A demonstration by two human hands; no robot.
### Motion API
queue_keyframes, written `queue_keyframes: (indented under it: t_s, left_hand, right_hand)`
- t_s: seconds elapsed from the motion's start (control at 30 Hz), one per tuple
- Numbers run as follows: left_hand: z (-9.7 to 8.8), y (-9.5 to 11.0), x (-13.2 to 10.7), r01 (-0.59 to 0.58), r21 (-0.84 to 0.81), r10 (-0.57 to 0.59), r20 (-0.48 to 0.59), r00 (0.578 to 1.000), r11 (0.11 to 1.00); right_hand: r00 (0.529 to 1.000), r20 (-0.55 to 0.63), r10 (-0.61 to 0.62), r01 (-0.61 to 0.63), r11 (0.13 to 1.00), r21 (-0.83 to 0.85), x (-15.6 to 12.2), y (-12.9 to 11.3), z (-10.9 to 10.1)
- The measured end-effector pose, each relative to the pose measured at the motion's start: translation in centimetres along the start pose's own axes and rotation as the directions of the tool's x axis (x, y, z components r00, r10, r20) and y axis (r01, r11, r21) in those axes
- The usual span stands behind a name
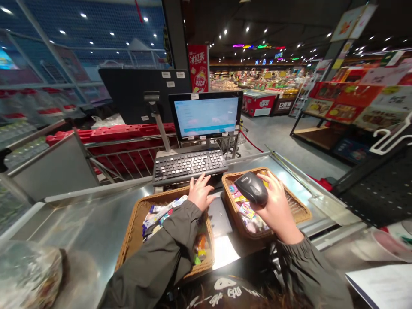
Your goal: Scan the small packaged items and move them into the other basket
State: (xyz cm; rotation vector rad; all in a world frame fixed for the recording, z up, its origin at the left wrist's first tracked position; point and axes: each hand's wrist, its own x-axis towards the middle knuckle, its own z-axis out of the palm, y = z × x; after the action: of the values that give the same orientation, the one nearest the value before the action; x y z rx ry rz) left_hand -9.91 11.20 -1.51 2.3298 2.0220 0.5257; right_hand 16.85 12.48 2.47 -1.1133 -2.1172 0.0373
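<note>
My right hand [277,206] is closed round a black handheld barcode scanner [252,187], held above the right wicker basket [299,208] of small coloured packets. My left hand [200,192] reaches forward with fingers spread, its fingertips at the near edge of the black keyboard [189,165]. It holds nothing. Behind the keyboard stands a lit till screen [206,115]. A second wicker basket [131,234] with sweets and packets lies under my left forearm.
A steel checkout counter [93,223] spreads to the left, with a clear bag of goods [28,274] at its near corner. A metal rail and red barrier [112,133] stand behind it. Papers [383,285] lie at the right, and shop shelves [354,103] fill the far right.
</note>
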Motion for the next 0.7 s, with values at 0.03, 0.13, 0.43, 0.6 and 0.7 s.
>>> queue_keyframes:
  t_s: [0.03,0.13,0.43,0.6,0.7]
  left_hand:
    - [0.5,0.7,0.7,-0.03,-0.006,0.03,0.006,1.0,1.0]
    - [2.1,2.7,2.7,-0.116,-0.017,0.117,0.046,0.992,0.993]
    - [8.8,6.8,9.6,-0.305,0.088,0.261,0.333,0.906,0.948]
    - [11.7,7.0,12.6,-0.389,0.099,0.297,0.484,0.823,0.916]
    - [13.1,6.9,13.8,-0.446,0.078,0.342,0.529,0.777,0.892]
  right_hand:
    - [1.0,-0.023,0.013,-0.013,1.0,-0.005,-0.1,0.5,-0.6]
    - [0.996,-0.078,0.036,-0.038,0.999,-0.02,-0.3,1.9,-2.1]
    - [0.992,-0.082,0.101,-0.105,0.994,-0.045,-0.6,5.8,-3.9]
    - [0.991,-0.069,0.115,-0.117,0.993,-0.031,0.0,7.5,-4.0]
    - [0.991,-0.07,0.117,-0.119,0.993,-0.025,0.5,8.4,-3.8]
